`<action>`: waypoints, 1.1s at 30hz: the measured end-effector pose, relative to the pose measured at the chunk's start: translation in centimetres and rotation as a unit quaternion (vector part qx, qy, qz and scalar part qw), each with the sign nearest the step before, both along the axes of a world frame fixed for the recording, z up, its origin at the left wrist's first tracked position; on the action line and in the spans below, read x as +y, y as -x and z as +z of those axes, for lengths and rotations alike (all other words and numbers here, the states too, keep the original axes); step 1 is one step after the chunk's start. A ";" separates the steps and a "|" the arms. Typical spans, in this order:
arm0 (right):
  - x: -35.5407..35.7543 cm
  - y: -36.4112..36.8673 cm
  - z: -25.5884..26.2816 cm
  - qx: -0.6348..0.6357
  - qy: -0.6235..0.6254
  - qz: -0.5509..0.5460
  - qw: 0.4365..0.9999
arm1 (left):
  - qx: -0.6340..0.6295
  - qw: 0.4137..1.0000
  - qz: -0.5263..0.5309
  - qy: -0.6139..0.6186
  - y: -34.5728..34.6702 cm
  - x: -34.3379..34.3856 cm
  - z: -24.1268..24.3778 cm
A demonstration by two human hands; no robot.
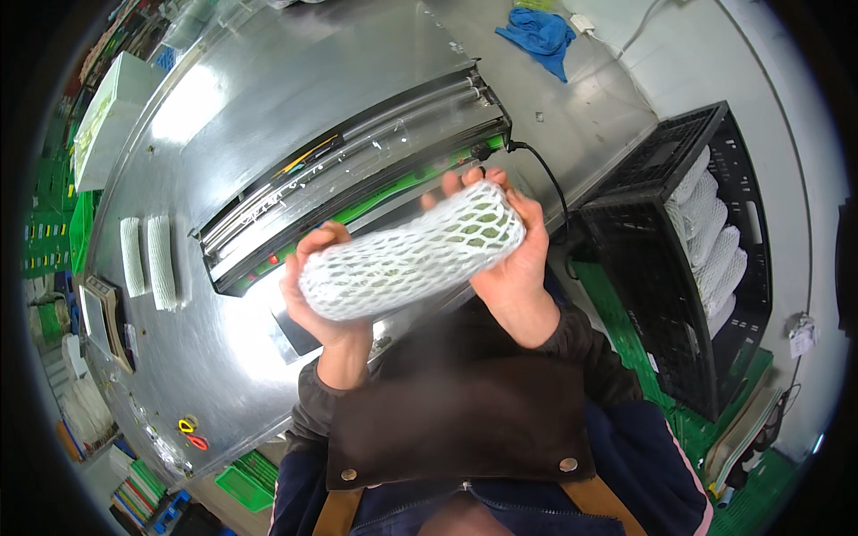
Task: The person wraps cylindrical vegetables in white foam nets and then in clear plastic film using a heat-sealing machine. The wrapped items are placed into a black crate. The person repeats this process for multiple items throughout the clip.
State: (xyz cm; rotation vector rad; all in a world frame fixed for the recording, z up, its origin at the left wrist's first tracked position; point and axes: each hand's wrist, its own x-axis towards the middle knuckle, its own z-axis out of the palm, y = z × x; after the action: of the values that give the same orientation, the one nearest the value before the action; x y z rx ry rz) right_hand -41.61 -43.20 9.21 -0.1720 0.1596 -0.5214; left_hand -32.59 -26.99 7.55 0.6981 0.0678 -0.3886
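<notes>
A long, rounded green item in a white foam net sleeve (pixel 409 264) is held up between both hands. My left hand (pixel 325 281) cups its lower left end. Around its upper right end is my right hand (pixel 519 248), with the fingertips behind the net. What the item is under the net I cannot tell. Behind it lies a film wrapping machine (pixel 375 151) with rollers and a green front strip, partly hidden by the hands. Two flattened white foam net sleeves (pixel 161 261) lie side by side on the steel table (pixel 221 375) at the left.
At the right, a black plastic crate (pixel 643 295) holds several net-covered items (pixel 710 234). Scissors (pixel 194 435) lie near the table's lower left edge, below a scale (pixel 107 321). A white box (pixel 114 120) stands upper left. A blue cloth (pixel 539 37) and a black cable (pixel 556 177) are beyond the machine.
</notes>
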 end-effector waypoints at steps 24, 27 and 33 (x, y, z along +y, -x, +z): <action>-6.5 21.8 7.4 0.356 0.423 -0.059 0.831 | 0.084 0.834 -0.530 0.129 7.8 -15.0 5.4; -11.1 28.7 9.7 0.302 0.349 -0.194 0.865 | -0.088 0.846 -0.526 0.002 8.2 -15.0 5.3; -23.0 48.1 7.8 0.442 0.164 -0.434 0.767 | -0.020 0.848 -0.520 -0.102 5.8 -10.8 1.0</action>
State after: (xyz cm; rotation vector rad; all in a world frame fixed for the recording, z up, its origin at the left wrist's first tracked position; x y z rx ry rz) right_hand -89.75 -66.24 17.02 -0.7068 1.1225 -1.3799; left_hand -38.38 -37.76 8.58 0.9153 -0.3355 -1.4290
